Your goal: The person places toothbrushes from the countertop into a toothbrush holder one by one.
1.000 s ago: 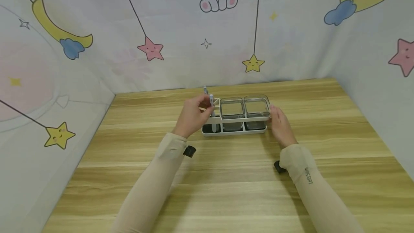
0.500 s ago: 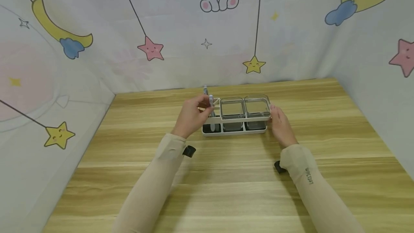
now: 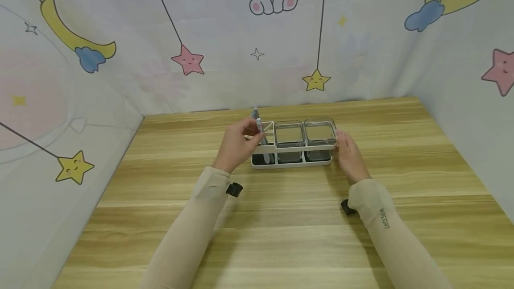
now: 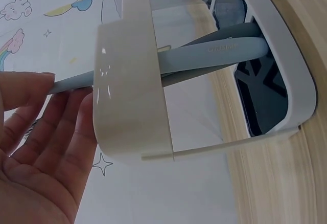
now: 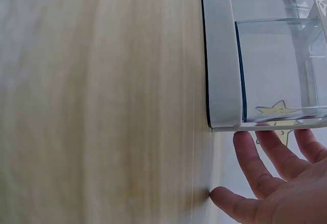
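Note:
A white three-bay rack (image 3: 293,149) stands on the wooden table (image 3: 281,235). Its left bay holds thin grey-blue utensils (image 3: 260,129), and the other two bays hold clear square jars (image 3: 288,134) (image 3: 319,131). My left hand (image 3: 252,134) pinches one utensil's handle at the rack's left end. In the left wrist view the fingers of that hand (image 4: 46,142) touch the handle (image 4: 214,55) where it sticks out past the rack's rail (image 4: 130,81). My right hand (image 3: 343,144) lies with straight fingers against the rack's right end. The right wrist view shows this hand (image 5: 276,183) beside the rack (image 5: 222,55) and a jar (image 5: 276,65).
Printed cloth walls (image 3: 225,48) with stars, moons and a rabbit close the table in at the back and on both sides. Bare wood lies in front of the rack. Small black wrist cameras (image 3: 234,189) (image 3: 346,207) sit on both sleeves.
The utensil handle in my left hand has shifted very slightly to the left. The rack, the jars and my right hand stay where they were.

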A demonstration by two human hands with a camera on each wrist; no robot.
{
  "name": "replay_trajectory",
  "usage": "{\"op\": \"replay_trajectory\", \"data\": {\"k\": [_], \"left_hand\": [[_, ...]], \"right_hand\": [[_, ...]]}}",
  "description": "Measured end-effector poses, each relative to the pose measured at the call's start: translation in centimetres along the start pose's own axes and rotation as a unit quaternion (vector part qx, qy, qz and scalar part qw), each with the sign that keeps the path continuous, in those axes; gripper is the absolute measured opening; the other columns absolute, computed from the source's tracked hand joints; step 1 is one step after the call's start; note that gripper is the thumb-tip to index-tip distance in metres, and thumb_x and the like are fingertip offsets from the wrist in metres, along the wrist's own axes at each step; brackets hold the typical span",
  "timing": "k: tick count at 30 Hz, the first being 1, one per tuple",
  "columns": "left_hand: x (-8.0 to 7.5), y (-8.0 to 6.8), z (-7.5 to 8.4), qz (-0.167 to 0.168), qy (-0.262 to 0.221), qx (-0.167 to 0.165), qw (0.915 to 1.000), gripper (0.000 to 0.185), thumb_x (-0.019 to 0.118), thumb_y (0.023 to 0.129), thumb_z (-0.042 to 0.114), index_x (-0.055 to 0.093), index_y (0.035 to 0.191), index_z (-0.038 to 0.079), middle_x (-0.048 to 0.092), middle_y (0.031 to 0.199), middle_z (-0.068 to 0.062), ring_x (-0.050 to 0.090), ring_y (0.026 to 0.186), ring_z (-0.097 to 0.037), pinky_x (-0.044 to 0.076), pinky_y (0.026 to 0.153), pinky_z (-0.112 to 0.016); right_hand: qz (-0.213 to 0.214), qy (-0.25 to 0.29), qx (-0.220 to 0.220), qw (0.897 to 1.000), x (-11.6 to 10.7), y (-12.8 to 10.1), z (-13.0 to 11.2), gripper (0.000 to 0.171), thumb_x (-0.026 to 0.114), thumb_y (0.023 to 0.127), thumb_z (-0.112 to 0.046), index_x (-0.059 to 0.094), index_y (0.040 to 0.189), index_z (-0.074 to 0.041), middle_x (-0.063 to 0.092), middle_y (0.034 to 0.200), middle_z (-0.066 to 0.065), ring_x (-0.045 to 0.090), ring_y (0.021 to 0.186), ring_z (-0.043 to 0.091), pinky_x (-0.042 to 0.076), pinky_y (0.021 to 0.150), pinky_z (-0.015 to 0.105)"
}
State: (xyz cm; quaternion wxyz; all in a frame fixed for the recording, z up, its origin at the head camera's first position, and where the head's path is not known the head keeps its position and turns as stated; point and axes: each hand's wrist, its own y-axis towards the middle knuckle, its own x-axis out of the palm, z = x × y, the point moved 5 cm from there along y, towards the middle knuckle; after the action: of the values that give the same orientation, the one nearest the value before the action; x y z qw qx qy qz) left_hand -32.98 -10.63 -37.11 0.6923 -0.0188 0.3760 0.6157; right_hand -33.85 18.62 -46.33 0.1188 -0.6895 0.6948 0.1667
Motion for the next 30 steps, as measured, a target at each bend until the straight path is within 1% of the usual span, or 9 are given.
{"op": "replay_trajectory", "data": {"k": [6,13,18,21,25,30], "left_hand": [[0.0,-0.3,0.0,0.003,-0.01,0.002,0.9999,0.012,0.072,0.089,0.003,0.07,0.101,0.0,0.071,0.092,-0.005,0.068,0.083,-0.016,0.057,0.068,-0.03],[-0.2,-0.7,0.0,0.007,-0.016,-0.003,0.9998,0.015,0.072,0.09,0.005,0.07,0.105,0.002,0.071,0.096,-0.006,0.068,0.086,-0.017,0.057,0.07,-0.03],[-0.6,-0.7,0.1,0.013,-0.032,-0.008,0.9994,0.013,0.07,0.091,0.005,0.069,0.104,0.005,0.07,0.096,-0.005,0.067,0.087,-0.016,0.057,0.072,-0.03],[-1.0,-0.9,0.0,0.018,-0.036,-0.011,0.9991,0.013,0.07,0.091,0.005,0.069,0.104,0.005,0.069,0.097,-0.005,0.066,0.088,-0.017,0.056,0.073,-0.031],[-2.0,-1.4,-0.5,0.03,-0.029,-0.024,0.9989,0.013,0.069,0.092,0.007,0.069,0.104,0.005,0.069,0.098,-0.005,0.065,0.088,-0.018,0.056,0.073,-0.032],[-3.3,-2.2,-1.1,0.047,-0.028,-0.032,0.998,0.01,0.068,0.092,0.006,0.07,0.102,0.002,0.07,0.096,-0.008,0.066,0.086,-0.02,0.056,0.073,-0.035]], "right_hand": [[0.001,0.003,0.006,1.0,-0.2,-0.6,-0.2,0.08,0.02,0.102,-0.062,0.04,0.142,0.004,0.051,0.125,0.027,0.047,0.117,0.043,0.033,0.102,0.055],[0.007,-0.004,0.008,1.0,-0.6,-1.2,-0.5,0.079,0.02,0.102,-0.061,0.04,0.143,0.004,0.051,0.126,0.027,0.047,0.116,0.041,0.034,0.102,0.055],[0.016,-0.013,0.004,1.0,-0.9,-1.5,-0.6,0.078,0.019,0.103,-0.06,0.041,0.141,0.005,0.051,0.123,0.026,0.048,0.114,0.04,0.035,0.1,0.053],[0.019,-0.013,0.002,1.0,-0.8,-1.5,-0.7,0.076,0.019,0.103,-0.059,0.044,0.136,0.005,0.05,0.121,0.025,0.048,0.112,0.041,0.035,0.098,0.052],[0.014,-0.014,0.003,1.0,-0.2,-1.5,-0.7,0.07,0.021,0.105,-0.054,0.048,0.129,0.005,0.05,0.123,0.023,0.049,0.111,0.04,0.036,0.097,0.049],[0.001,-0.017,0.007,1.0,0.3,-1.6,-1.1,0.074,0.022,0.104,-0.057,0.047,0.131,0.006,0.051,0.125,0.024,0.049,0.113,0.04,0.038,0.098,0.051]]}}
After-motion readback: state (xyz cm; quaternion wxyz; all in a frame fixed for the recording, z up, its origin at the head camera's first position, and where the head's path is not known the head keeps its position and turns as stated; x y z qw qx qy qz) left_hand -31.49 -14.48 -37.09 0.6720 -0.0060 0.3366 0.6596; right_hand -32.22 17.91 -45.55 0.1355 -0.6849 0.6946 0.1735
